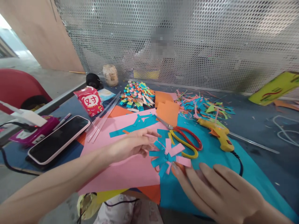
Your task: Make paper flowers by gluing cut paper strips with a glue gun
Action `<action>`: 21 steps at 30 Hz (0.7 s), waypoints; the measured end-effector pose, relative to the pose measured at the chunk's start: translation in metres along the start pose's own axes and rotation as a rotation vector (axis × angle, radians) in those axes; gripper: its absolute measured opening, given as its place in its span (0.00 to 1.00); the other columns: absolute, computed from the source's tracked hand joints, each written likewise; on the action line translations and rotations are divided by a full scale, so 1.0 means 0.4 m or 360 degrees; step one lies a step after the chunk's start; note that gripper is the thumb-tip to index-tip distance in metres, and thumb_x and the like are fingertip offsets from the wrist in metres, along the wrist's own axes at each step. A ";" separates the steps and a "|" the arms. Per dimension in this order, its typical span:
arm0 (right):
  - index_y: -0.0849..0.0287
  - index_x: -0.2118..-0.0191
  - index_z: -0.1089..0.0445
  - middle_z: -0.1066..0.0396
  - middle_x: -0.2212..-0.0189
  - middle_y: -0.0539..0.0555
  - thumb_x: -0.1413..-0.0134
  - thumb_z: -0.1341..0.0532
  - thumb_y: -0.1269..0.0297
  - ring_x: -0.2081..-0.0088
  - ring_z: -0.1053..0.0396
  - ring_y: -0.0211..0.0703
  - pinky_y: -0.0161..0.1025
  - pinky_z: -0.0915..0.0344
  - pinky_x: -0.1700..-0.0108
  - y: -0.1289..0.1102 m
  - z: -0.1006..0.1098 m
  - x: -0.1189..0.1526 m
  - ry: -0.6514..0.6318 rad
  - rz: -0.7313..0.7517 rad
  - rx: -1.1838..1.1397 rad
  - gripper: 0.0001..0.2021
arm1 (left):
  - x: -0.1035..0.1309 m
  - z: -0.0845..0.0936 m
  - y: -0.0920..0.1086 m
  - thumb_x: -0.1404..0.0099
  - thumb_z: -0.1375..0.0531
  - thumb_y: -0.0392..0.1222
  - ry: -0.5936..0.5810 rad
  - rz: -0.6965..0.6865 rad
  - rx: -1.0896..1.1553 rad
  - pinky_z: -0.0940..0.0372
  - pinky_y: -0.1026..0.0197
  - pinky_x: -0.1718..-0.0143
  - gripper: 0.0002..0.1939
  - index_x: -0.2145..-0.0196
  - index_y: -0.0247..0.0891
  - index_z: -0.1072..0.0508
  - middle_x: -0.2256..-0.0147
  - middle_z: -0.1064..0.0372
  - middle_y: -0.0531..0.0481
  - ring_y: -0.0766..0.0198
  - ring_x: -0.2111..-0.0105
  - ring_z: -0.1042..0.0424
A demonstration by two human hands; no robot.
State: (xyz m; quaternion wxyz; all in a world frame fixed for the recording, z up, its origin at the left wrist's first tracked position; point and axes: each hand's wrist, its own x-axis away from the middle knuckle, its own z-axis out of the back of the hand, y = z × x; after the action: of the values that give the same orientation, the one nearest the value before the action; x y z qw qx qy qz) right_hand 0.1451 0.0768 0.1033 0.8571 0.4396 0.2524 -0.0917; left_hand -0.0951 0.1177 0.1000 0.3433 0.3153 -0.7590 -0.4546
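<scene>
Head view: my right hand (217,189) had the flower (166,157), pink and blue paper strips, pinched at its lower right edge, and my left hand (132,145) was at its left edge, fingers loosely bent, couldn't tell if gripping or just touching. Flower was above where the pink sheet (126,174) met the blue sheet (173,194), scissors (173,128) just behind it, glue gun (218,133) off to the right. Farther back I had orange squares (168,113) between a strip pile (134,96) and scraps (198,104), phone (60,138) well off left.
</scene>
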 end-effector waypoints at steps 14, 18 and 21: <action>0.50 0.66 0.25 0.28 0.72 0.46 0.50 0.38 0.72 0.74 0.35 0.39 0.42 0.41 0.73 0.008 -0.004 0.009 0.0080 0.0186 -0.0092 0.09 | 0.015 -0.016 0.014 0.52 0.37 0.26 -0.0061 -0.0175 -0.0096 0.38 0.68 0.73 0.24 0.56 0.36 0.35 0.73 0.32 0.55 0.72 0.74 0.33; 0.49 0.66 0.25 0.28 0.73 0.45 0.49 0.39 0.72 0.75 0.34 0.38 0.41 0.41 0.73 0.010 -0.004 0.009 0.0063 0.0161 -0.0113 0.09 | 0.016 -0.018 0.018 0.53 0.37 0.25 -0.0066 -0.0173 -0.0097 0.37 0.67 0.72 0.25 0.57 0.36 0.35 0.72 0.32 0.56 0.71 0.73 0.32; 0.50 0.66 0.25 0.28 0.74 0.45 0.48 0.40 0.73 0.76 0.34 0.37 0.40 0.41 0.74 0.009 -0.004 0.006 0.0060 0.0190 -0.0111 0.10 | 0.017 -0.021 0.019 0.52 0.37 0.26 -0.0047 -0.0147 -0.0103 0.38 0.66 0.72 0.24 0.57 0.36 0.36 0.73 0.33 0.56 0.71 0.74 0.32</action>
State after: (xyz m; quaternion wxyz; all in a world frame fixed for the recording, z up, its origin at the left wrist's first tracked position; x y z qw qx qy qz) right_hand 0.1480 0.0803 0.1037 0.8709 0.4254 0.2450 -0.0232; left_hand -0.0935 0.1115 0.1113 0.3208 0.3319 -0.7336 -0.4988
